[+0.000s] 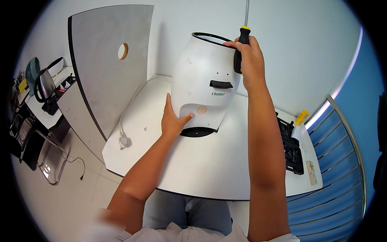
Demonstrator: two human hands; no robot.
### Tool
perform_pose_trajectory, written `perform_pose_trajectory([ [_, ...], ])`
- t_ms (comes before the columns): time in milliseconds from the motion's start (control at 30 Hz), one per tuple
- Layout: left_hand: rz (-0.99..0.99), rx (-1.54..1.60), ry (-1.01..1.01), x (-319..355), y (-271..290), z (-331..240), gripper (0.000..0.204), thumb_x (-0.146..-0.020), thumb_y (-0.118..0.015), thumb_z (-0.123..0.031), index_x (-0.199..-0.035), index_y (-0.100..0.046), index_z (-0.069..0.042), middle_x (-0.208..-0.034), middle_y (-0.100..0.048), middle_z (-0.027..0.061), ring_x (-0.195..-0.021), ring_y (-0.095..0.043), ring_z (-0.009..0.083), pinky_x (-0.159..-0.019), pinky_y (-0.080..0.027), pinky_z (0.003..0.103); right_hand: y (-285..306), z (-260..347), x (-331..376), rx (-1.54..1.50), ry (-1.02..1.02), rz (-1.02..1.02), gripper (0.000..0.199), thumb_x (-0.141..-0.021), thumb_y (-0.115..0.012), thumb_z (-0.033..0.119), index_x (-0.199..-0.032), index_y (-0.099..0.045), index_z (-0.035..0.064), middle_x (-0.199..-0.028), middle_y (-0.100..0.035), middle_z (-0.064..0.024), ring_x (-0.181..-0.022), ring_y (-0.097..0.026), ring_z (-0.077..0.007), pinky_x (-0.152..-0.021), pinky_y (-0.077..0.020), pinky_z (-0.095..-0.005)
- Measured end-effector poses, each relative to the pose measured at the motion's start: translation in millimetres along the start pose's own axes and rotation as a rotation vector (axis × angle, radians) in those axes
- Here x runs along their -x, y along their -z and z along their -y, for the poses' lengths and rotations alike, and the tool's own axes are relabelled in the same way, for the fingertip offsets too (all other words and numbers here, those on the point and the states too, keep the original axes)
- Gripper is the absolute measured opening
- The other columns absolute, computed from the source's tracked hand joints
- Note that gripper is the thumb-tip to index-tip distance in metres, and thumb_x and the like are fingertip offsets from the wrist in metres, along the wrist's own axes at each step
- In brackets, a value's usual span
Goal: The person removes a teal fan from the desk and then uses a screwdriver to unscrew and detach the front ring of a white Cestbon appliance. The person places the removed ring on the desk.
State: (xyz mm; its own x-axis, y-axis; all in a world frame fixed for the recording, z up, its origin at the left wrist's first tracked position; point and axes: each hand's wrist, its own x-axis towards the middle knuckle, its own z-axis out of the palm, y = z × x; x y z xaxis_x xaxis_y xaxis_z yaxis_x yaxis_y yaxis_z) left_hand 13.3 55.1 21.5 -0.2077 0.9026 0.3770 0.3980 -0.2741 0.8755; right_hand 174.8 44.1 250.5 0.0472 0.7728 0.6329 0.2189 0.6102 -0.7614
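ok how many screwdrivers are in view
1: a screwdriver with a black-and-yellow handle, held shaft-up in the right hand. More may be hidden in the black tool case.

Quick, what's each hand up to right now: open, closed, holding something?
Left hand: open, spread against the lower part of the white appliance.
Right hand: closed around an upward-pointing screwdriver.

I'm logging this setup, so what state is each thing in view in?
White appliance: roughly upright on the table
Screwdriver: gripped in the right hand, shaft up
Left hand: spread against the appliance's lower part
Plug: unplugged, lying on the table
Black tool case: open
Metal kettle: upright
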Motion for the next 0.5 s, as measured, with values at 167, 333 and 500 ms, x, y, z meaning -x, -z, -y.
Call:
perform_pose_trajectory([
  [167, -0.032, -0.012, -0.025, 5.1, -1.4, -3.9, 0.104, -0.071, -0.080, -0.029, -0.147, -0.013, -0.002, -0.144, -0.035, 0.0193, -0.129, -0.042, 0.0320, -0.101, -0.040, 0.038, -11.0, -5.7, 9.9, -0.015, 0.144, -0.129, 0.014, -0.083, -0.049, 0.010, -0.096, -0.050, 0.0058, -0.090, -0.064, -0.0048, -0.082, -0.049, -0.0110, -0.080, -0.0392, -0.0258],
  [333, -0.073, -0.054, -0.110, 8.8, -4.4, -3.7, 0.097, -0.075, -0.077, -0.025, -0.146, -0.015, -0.002, -0.144, -0.035, 0.0192, -0.130, -0.040, 0.0324, -0.101, -0.040, 0.038, -13.5, -3.2, 26.9, -0.234, 0.231, -0.245, 0.012, -0.085, -0.049, 0.011, -0.095, -0.047, 0.0058, -0.083, -0.067, -0.0087, -0.077, -0.051, -0.0117, -0.077, -0.0386, -0.0263],
  [500, -0.191, -0.089, -0.183, 2.9, -8.0, 0.4, 0.093, -0.077, -0.075, -0.015, -0.146, -0.014, -0.003, -0.145, -0.033, 0.0184, -0.131, -0.039, 0.0335, -0.103, -0.038, 0.038, -22.9, -0.6, 54.2, -0.410, 0.329, -0.238, 0.021, -0.078, -0.043, 0.004, -0.099, -0.045, 0.0028, -0.085, -0.065, -0.0140, -0.089, -0.056, -0.0189, -0.093, -0.0366, -0.0351],
])
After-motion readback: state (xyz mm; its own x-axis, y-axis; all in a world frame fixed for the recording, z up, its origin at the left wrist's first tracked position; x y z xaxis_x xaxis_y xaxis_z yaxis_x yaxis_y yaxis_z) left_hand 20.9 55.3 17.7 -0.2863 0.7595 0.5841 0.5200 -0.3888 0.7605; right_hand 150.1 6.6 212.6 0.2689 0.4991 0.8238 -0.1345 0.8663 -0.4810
